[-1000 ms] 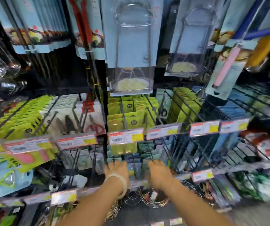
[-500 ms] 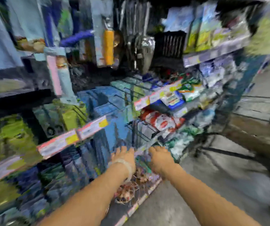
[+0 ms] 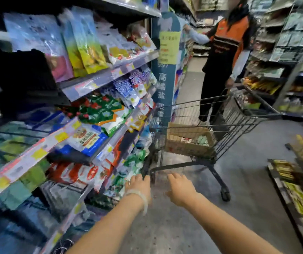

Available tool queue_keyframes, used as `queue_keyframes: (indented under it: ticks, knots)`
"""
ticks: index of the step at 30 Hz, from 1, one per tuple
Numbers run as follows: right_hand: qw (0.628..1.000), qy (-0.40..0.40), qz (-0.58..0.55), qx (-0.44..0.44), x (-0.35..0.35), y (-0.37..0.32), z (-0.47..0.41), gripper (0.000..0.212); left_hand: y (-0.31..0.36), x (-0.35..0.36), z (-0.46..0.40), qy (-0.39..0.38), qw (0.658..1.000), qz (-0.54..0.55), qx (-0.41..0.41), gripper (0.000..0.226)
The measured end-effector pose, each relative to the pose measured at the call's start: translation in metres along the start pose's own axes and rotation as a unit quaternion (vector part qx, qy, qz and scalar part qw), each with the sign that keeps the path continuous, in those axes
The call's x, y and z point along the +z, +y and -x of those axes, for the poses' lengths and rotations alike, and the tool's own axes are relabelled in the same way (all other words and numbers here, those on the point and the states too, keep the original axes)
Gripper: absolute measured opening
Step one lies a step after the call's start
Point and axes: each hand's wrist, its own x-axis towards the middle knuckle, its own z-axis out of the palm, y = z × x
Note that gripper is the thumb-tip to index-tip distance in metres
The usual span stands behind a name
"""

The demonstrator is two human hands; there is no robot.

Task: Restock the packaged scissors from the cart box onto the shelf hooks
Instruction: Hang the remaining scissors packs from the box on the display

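Note:
A dark wire shopping cart (image 3: 220,129) stands in the aisle ahead of me. Inside it sits an open brown cardboard box (image 3: 185,145) with packaged goods too blurred to tell apart. My left hand (image 3: 137,186), with a pale bangle on the wrist, reaches forward with fingers apart and holds nothing. To its right my right hand (image 3: 180,187) is also stretched out, fingers spread and empty. Both hands are short of the cart, near its lower front frame. The scissor hooks are out of view.
Shelves of bagged goods (image 3: 95,110) run along the left. A person in an orange and black vest (image 3: 224,57) stands behind the cart with a hand on its handle. More shelves (image 3: 293,52) line the right, and a low display (image 3: 297,189) juts out at the right.
My view has swung right, from the hook display to the aisle and the cart. Both hands have left the hooks and now reach toward the cart, empty.

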Motion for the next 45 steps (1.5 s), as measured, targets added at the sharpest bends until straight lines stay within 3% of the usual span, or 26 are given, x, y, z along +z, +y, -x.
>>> queue_keyframes:
  ticks: [10, 15, 23, 31, 35, 41, 45]
  knots:
    - [0.994, -0.01, -0.026, 0.107, -0.051, 0.078, -0.173, 0.047, 0.029, -0.073, -0.215, -0.016, 0.997, -0.02, 0.072, 0.063]
    - [0.989, 0.012, -0.044, 0.142, -0.088, 0.109, -0.264, 0.044, 0.037, -0.127, -0.325, -0.003, 0.996, -0.026, 0.09, 0.058]
    - [0.981, 0.04, -0.076, 0.176, -0.113, 0.172, -0.359, 0.042, 0.08, -0.153, -0.439, -0.006, 0.993, -0.045, 0.11, 0.064]
    - [0.979, -0.018, -0.089, 0.182, -0.098, 0.287, -0.501, 0.048, 0.131, -0.127, -0.594, -0.067, 0.995, -0.02, 0.075, 0.067]
    - [0.975, -0.087, -0.107, 0.175, -0.068, 0.351, -0.572, 0.053, 0.169, -0.105, -0.681, -0.156, 0.987, -0.004, 0.039, 0.075]
    - [0.954, -0.201, -0.148, 0.168, 0.002, 0.426, -0.639, 0.046, 0.219, -0.036, -0.783, -0.268, 0.963, 0.019, -0.031, 0.062]
    - [0.947, -0.251, -0.126, 0.154, 0.063, 0.441, -0.671, 0.037, 0.233, 0.028, -0.816, -0.32, 0.943, 0.057, -0.066, 0.046]
